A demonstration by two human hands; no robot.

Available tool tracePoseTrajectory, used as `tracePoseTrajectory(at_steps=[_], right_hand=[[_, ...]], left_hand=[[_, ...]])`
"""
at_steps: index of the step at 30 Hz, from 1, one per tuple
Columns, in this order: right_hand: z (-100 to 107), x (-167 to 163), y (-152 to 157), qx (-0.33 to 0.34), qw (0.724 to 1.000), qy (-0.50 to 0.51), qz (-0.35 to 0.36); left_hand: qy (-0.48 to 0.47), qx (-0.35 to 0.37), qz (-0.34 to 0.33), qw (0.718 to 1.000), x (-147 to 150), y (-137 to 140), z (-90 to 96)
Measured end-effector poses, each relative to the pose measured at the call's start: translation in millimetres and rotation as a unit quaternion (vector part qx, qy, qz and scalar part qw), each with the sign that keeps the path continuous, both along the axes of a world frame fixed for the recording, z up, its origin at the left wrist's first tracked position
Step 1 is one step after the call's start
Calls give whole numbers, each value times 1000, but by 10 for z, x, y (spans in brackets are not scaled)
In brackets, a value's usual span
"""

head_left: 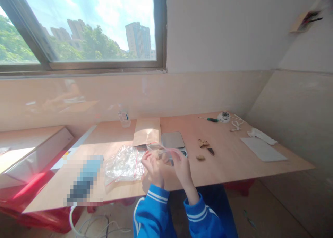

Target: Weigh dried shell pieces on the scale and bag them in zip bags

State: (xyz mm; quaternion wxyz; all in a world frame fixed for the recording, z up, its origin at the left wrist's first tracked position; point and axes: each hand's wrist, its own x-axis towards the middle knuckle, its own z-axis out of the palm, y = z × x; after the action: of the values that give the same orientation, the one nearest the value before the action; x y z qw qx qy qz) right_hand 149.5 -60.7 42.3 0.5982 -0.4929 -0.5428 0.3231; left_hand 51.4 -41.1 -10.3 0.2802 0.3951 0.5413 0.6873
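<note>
A small clear zip bag [159, 148] with a red line along its top edge is stretched between my two hands above the table's front edge. My left hand [154, 167] pinches its left side, fingers curled. At the other side, my right hand [182, 167] grips the bag's upper edge between thumb and fingers. Pale shapes show through the plastic, too blurred to name. Just behind the bag lies a flat digital scale [173, 139], partly covered by my right hand and the bag. Larger clear plastic bags [123, 165] lie to the left of my left hand.
A brown paper bag [147, 129] and a water bottle [124, 117] stand behind. Several brown dried pieces [203, 143] lie right of the scale. Farther right are a screwdriver [212, 120], a dome camera [224, 117] and white paper [262, 149]. A pixelated object [84, 180] with a cable sits left.
</note>
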Motion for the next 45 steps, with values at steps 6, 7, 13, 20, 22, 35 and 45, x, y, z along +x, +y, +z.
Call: tracePoseTrajectory(at_steps=[6,7,13,20,22,35,45], right_hand=[[-315,186,92,-1,997,49,-52],[-383,214,110,-2,997,53,-54],[-547,252,110,-7,990,78,-114],[-556,213,101,-5,978,75,-193],[-569,255,120,-15,981,85,-175],[-621,350,165,-24,959,230,-165],[-663,433,186,-59,977,178,-106]], left_hand=[[-40,-43,-107,992,-172,184,8],[-39,-36,-133,990,-170,216,-2],[-51,-14,-112,992,-105,233,-25],[-52,-21,-95,994,-161,214,-83],[-53,-40,-117,991,-170,236,-112],[-56,-22,-128,990,-159,244,-151],[-88,-47,-129,987,-199,265,-240]])
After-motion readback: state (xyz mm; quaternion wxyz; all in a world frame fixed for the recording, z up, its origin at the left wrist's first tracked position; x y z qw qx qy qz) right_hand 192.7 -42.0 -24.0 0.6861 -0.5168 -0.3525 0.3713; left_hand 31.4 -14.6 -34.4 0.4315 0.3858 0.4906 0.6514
